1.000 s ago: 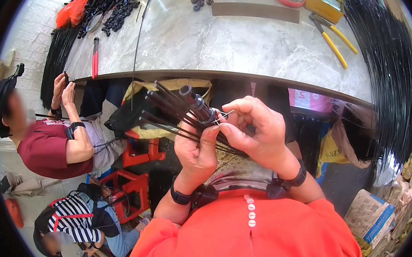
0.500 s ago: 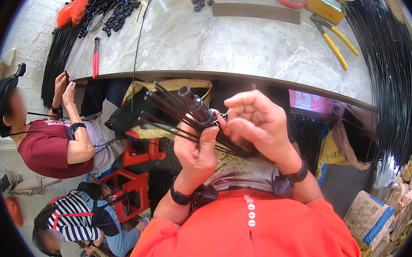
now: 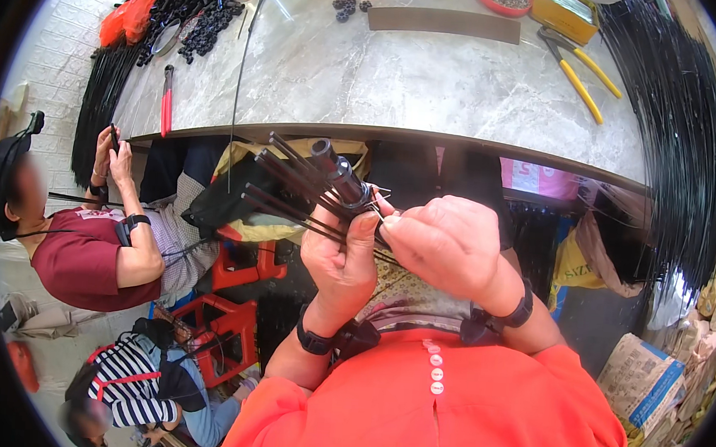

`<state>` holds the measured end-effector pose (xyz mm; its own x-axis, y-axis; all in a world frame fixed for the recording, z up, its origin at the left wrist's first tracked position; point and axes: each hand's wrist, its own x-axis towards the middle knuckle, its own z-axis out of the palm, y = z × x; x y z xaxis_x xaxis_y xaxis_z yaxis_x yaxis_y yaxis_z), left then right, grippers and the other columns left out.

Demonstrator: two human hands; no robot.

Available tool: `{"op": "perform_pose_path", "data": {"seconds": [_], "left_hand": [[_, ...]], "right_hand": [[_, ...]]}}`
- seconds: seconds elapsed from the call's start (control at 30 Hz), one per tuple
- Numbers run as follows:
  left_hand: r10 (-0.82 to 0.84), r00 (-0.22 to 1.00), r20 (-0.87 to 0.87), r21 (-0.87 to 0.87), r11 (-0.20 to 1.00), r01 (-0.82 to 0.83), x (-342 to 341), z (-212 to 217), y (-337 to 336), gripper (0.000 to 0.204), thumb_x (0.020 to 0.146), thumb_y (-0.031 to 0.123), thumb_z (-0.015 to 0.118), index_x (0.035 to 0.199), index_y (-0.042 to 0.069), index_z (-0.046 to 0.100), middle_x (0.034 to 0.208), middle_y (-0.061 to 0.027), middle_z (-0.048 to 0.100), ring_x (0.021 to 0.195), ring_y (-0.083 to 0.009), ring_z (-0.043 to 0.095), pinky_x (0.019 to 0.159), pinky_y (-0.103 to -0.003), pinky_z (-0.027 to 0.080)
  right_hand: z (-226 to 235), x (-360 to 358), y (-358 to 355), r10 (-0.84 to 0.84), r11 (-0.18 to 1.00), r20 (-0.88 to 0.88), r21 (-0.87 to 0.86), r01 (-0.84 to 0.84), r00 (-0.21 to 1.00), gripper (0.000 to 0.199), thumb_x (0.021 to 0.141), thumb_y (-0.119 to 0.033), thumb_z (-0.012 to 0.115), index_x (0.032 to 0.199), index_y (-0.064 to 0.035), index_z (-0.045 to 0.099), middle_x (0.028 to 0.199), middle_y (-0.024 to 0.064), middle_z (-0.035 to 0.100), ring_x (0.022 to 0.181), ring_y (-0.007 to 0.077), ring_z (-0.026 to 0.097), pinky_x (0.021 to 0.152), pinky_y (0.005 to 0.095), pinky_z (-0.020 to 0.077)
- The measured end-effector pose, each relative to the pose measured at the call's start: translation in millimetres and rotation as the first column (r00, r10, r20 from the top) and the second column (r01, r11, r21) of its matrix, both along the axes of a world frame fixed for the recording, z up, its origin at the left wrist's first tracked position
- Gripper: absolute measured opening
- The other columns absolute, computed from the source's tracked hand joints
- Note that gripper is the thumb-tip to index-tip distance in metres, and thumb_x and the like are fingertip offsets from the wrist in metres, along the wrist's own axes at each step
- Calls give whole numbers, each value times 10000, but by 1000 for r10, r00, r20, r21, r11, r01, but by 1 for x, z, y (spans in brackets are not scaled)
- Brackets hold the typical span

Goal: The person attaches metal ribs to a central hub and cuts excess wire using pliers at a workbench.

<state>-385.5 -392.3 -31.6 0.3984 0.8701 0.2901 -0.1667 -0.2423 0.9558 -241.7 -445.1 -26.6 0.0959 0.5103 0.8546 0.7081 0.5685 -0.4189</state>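
My left hand [image 3: 340, 262] is closed around a black tubular umbrella runner [image 3: 338, 172] and several thin black umbrella ribs [image 3: 288, 174]. The runner tilts up to the left, and the ribs fan out beside it over my lap. A thin silvery wire [image 3: 378, 205] crosses the lower end of the runner, close to my left fingertips. Pressed together right there, the fingers of my right hand [image 3: 454, 245] pinch the wire. My right hand partly hides the far ends of the ribs.
Ahead stands a grey marbled table [image 3: 385, 80] with yellow-handled pliers [image 3: 582, 77], red-handled pliers [image 3: 167, 102] and a dark flat strip [image 3: 444, 23]. Long black rods [image 3: 675, 138] hang over its right end. Two co-workers sit at left near red stools [image 3: 230, 331].
My right hand has come down and in toward the runner, its raised fingers now closed on the wire. My left hand and the runner have barely moved.
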Motion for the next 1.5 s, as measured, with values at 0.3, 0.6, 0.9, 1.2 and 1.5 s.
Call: {"op": "perform_pose_path", "data": {"seconds": [0.3,0.6,0.9,1.2,1.5], "left_hand": [[-28,1000,2,-16,999,28,-5,8,-1,208,981,102,598,1117,-54,576,934,-87,654,827,-133,614,764,-270,510],[-47,998,-32,-38,998,46,0,4,-1,173,959,12,571,1106,-75,543,979,-137,637,836,-180,622,817,-337,529],[-125,980,155,-185,971,153,3,8,4,196,961,54,606,1107,-56,536,972,-159,630,840,-247,647,833,-427,555],[-173,971,163,-220,953,207,-5,7,11,223,955,83,637,1123,-40,557,965,-166,671,874,-221,653,828,-363,534],[-133,972,195,-256,949,181,-14,3,9,238,951,80,650,1128,-53,562,981,-156,676,866,-218,662,843,-371,535]], "right_hand": [[1,-10,-8,41,809,-888,-240,-537,459,45,932,-31,653,933,7,629,804,59,674,637,81,609,515,205,468],[8,21,-11,44,634,-977,-133,-762,207,105,976,-117,635,977,-12,636,851,29,668,714,41,584,590,185,480],[-3,173,-3,-666,505,400,-379,775,629,466,853,-383,723,1142,-31,624,1130,145,635,994,316,617,803,431,501],[-24,243,8,-626,339,677,-211,917,387,498,872,-508,660,999,-26,682,999,148,609,983,322,597,804,436,488],[11,209,-8,-347,685,-578,-694,-221,739,464,962,-423,604,1096,19,643,1052,147,672,872,213,673,759,348,533]]}}
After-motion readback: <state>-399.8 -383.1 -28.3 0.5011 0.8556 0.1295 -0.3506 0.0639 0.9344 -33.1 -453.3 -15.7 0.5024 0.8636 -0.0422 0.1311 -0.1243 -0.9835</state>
